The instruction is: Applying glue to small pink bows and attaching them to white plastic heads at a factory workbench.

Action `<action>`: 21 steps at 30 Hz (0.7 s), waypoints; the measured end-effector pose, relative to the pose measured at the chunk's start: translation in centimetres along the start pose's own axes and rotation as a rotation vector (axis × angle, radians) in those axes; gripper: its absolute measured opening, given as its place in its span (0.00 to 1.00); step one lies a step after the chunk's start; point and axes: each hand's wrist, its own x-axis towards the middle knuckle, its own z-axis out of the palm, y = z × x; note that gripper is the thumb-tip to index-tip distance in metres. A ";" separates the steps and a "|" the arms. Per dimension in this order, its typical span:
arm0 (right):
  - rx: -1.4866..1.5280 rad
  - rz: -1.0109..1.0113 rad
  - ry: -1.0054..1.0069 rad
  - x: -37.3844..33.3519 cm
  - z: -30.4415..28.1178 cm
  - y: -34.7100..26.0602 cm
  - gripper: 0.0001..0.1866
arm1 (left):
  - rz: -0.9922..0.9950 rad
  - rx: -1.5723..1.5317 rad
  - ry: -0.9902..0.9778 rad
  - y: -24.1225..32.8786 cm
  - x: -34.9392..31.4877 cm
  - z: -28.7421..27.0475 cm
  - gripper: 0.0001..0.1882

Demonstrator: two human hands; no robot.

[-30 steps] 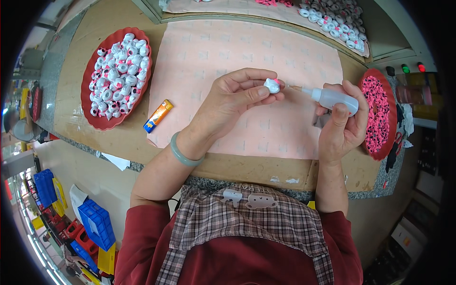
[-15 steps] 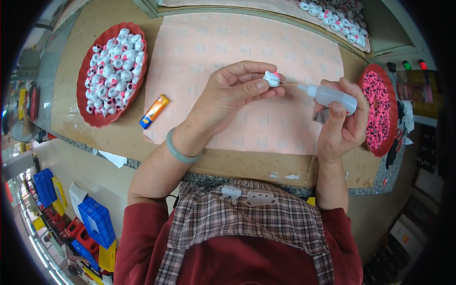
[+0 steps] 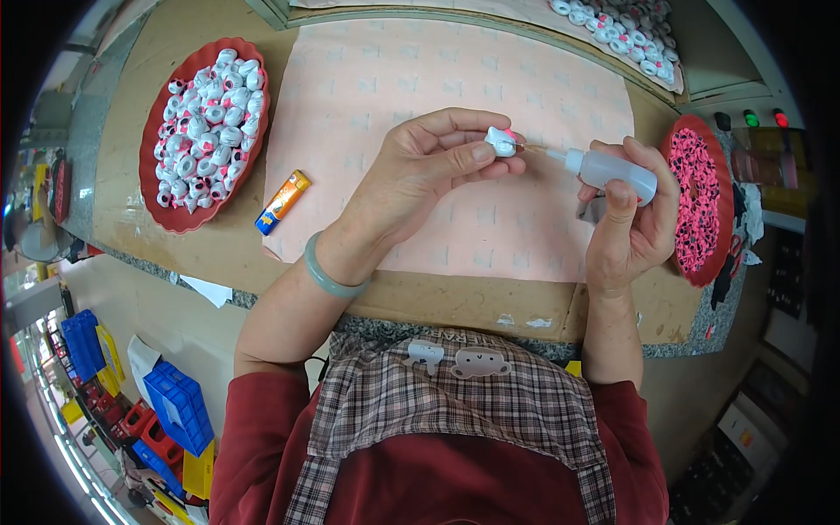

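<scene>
Between the thumb and fingers of my left hand [image 3: 407, 171] is a small white toy piece [image 3: 501, 143] with a bit of pink on it. My right hand [image 3: 639, 232] is wrapped round a translucent squeeze bottle [image 3: 604, 170], tilted with its thin needle tip toward the left. That tip meets or nearly meets the right side of the white piece; whether they touch, I cannot tell. Both hands are above a pale pink printed sheet [image 3: 350, 114]. Under my right hand, a small dark grey thing shows only in part.
At the left, a red scalloped tray [image 3: 152, 188] holds many white pieces. An orange and blue packet [image 3: 283, 202] lies beside it. Another red tray [image 3: 725, 201] at the right holds small pink and black pieces. More white pieces [image 3: 612, 37] sit beyond the raised frame [image 3: 490, 31].
Very little differs. The bottle and both hands have stayed almost in place, and the whole view has shifted slightly.
</scene>
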 end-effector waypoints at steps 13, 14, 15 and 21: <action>-0.008 -0.006 0.006 0.1 0.0 0.1 0.18 | 0.012 -0.018 0.005 0.0 0.1 -0.1 0.16; -0.008 -0.006 0.006 0.1 0.0 0.1 0.18 | 0.014 -0.015 0.008 0.0 0.1 -0.1 0.16; -0.008 -0.005 0.002 0.1 -0.1 0.1 0.17 | 0.015 -0.015 0.008 0.0 0.1 -0.1 0.16; -0.017 -0.009 -0.005 0.1 0.0 0.1 0.17 | 0.025 -0.001 0.012 -0.1 0.2 -0.3 0.16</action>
